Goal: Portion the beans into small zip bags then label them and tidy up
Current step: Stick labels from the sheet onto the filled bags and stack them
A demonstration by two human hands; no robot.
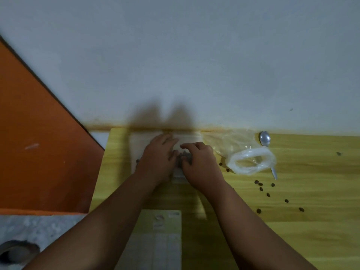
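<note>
Left hand [155, 155] beside right hand [201, 162]

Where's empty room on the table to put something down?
The far right of the table, past the spoon, is nearly bare. So is the near right, below the loose beans. Crowded: the middle, with left hand, right hand, small bags, plastic bag and label sheet.

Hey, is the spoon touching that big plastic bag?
Touching. The head view shows the plastic bag lying across the spoon: the bowl sticks out on the bag's far side, and the handle tip on its near side.
</note>
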